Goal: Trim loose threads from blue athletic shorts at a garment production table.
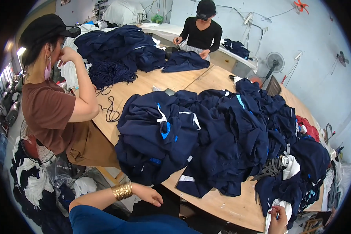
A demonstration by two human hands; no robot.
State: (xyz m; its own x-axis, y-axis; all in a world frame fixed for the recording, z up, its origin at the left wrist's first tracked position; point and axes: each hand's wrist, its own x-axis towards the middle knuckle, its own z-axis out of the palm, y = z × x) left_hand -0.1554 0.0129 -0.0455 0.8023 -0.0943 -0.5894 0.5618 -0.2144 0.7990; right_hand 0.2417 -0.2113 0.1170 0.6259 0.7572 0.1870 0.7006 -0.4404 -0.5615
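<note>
My left hand [148, 195], with gold bangles [121, 191] on its wrist, hangs loosely over dark cloth at my lap, its fingers slightly bent and nothing visible in them. At the table's lower right edge, my right hand [278, 220] has its fingertips pinched together in front of a white cloth [281, 205]; what they pinch is too small to make out. Navy garments [271, 195] hang over the edge beside it. A large heap of navy garments [226, 136] with white and bright blue trim covers the middle of the table.
Left of the wooden table [218, 210] stands a person in a brown shirt [46, 113]; another in black [202, 35] handles navy cloth at the far side. Dark cords [111, 74] lie by a far navy pile [117, 45]. A fan [275, 61] stands behind, and cloth litters the floor.
</note>
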